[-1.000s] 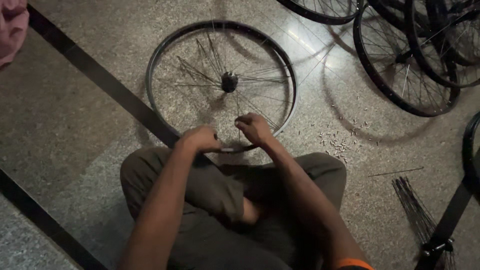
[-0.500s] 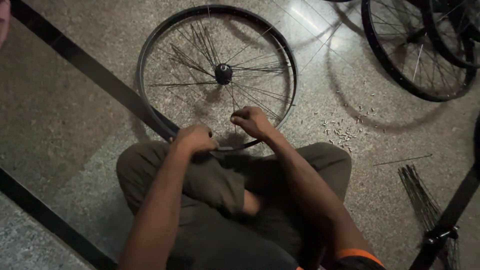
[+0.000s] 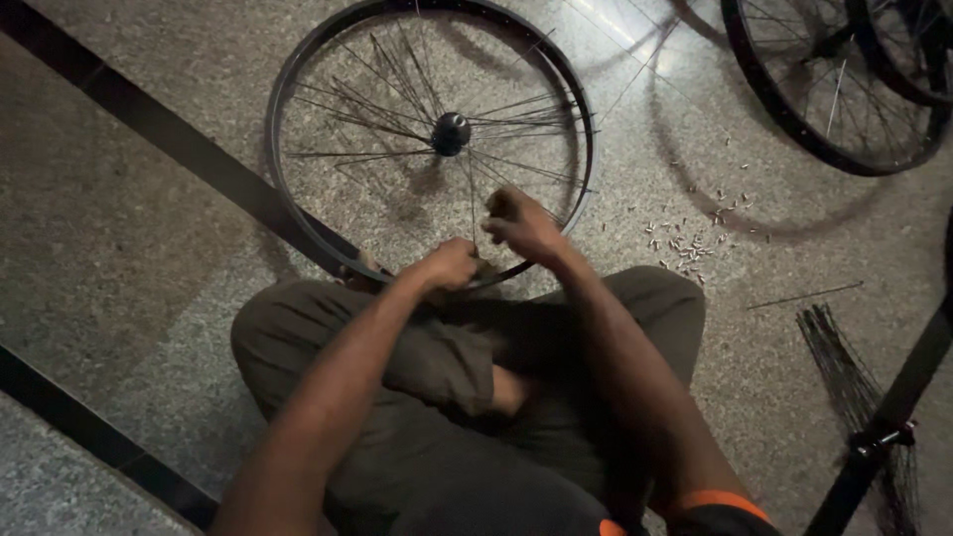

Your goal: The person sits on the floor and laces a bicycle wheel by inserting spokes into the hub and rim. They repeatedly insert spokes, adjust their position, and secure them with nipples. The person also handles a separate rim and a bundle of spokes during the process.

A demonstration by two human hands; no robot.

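Bicycle wheel rim (image 3: 298,119) lies flat on the speckled stone floor (image 3: 129,228) at about twelve o'clock from the seated person, its near edge touching the crossed legs in olive trousers (image 3: 397,357). A dark floor strip (image 3: 169,149) runs under the rim's ten o'clock side. Thin spokes (image 3: 387,89) fan loosely from the black hub (image 3: 451,133) at the centre, several bunched together and not lined up evenly.

At the rim's six o'clock edge the left hand (image 3: 449,264) is curled into a fist on the rim where one spoke comes down; what its fingers pinch is hidden. Just at its one o'clock, the right hand (image 3: 521,224) hovers inside the rim with its fingers pinched together over the same spoke's lower end; whether it grips the spoke or a small fitting cannot be told.

Further toward three o'clock, small pale spoke nipples (image 3: 685,243) lie scattered on the floor, just beside the right knee. A single loose spoke (image 3: 804,295) lies beyond them, and a bundle of dark spokes (image 3: 844,367) fans out at four o'clock beside a black frame bar (image 3: 893,407). Other wheels (image 3: 824,89) lie at two o'clock, well apart from the hands.
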